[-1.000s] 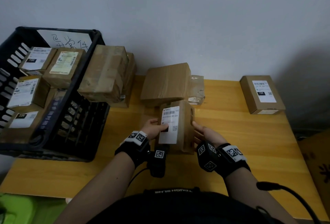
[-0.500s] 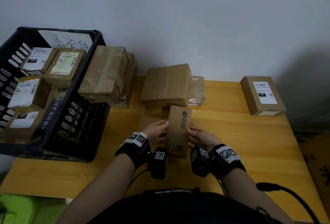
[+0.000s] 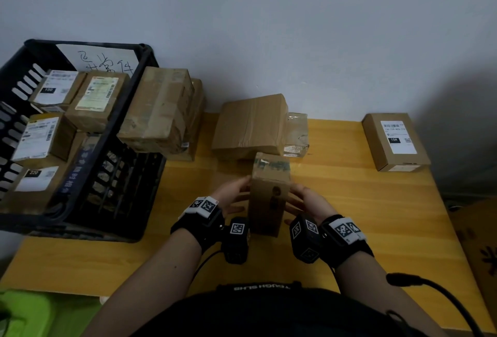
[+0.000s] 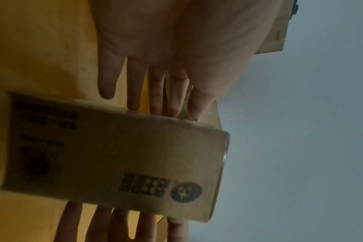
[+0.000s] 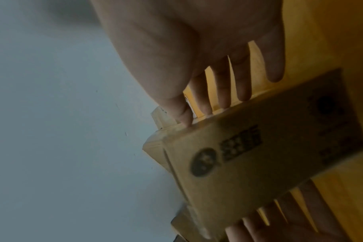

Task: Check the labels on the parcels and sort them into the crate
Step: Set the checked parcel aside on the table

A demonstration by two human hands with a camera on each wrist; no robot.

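I hold a small brown cardboard parcel (image 3: 270, 194) upright just above the yellow table, between both hands. My left hand (image 3: 234, 194) presses its left side and my right hand (image 3: 306, 199) its right side, fingers straight. A taped end faces up; a printed brown face is toward me and no white label shows. In the left wrist view straight fingers (image 4: 135, 85) touch the parcel (image 4: 114, 155) along its edge. The right wrist view shows fingers (image 5: 224, 85) touching the parcel (image 5: 259, 147) the same way. The black crate (image 3: 113, 191) stands at the left with several labelled parcels inside.
A stack of brown parcels (image 3: 161, 111) leans against the crate's right side. Behind my hands lie a larger taped parcel (image 3: 250, 124) and a clear-wrapped packet (image 3: 295, 132). A labelled parcel (image 3: 395, 140) sits at the table's (image 3: 363, 215) far right corner.
The parcel has been turned in my hands: its white label faced me a second ago, then a printed brown face, and now the taped end is up.
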